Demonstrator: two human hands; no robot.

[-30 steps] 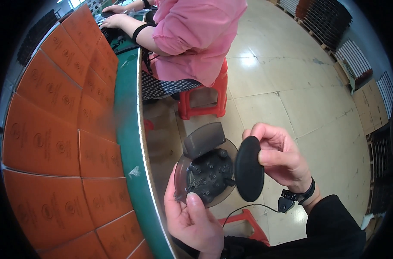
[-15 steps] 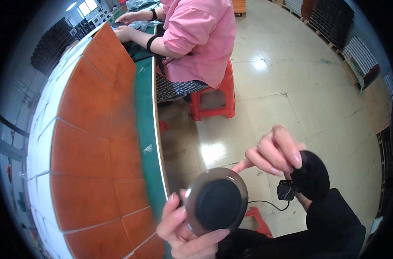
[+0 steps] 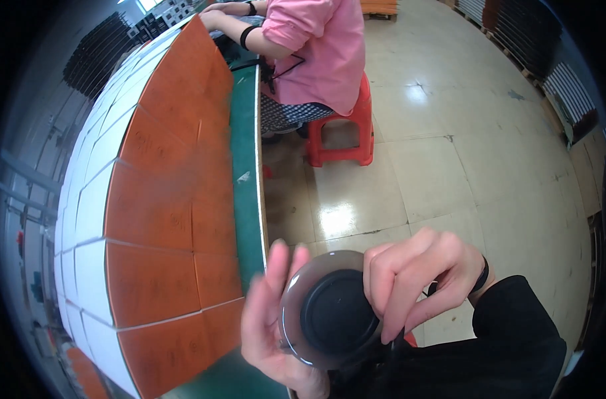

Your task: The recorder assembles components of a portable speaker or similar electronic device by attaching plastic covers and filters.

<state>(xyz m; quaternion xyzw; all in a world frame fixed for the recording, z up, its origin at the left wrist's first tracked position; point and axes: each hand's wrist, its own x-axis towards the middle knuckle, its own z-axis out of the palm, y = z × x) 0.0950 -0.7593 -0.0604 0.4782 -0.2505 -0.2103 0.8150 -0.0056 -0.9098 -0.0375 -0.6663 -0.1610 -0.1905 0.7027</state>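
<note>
My left hand holds a round, smoky translucent dish-like object from its left side and below, with two fingers raised past its rim. A black round disc fills the middle of that object. My right hand is closed, its curled fingertips at the right edge of the black disc and covering part of the rim. Whether the disc lies loose or is fixed cannot be made out. A black band circles my right wrist.
Left of me, orange-fronted white boxes stand stacked on a green-topped table. Ahead, a co-worker in a pink shirt sits on a red stool at the same table. Stacked panels stand along the far right.
My right hand has brought its black disc left and down onto the round object. My left fingers have straightened. The view has shifted, showing more boxes.
</note>
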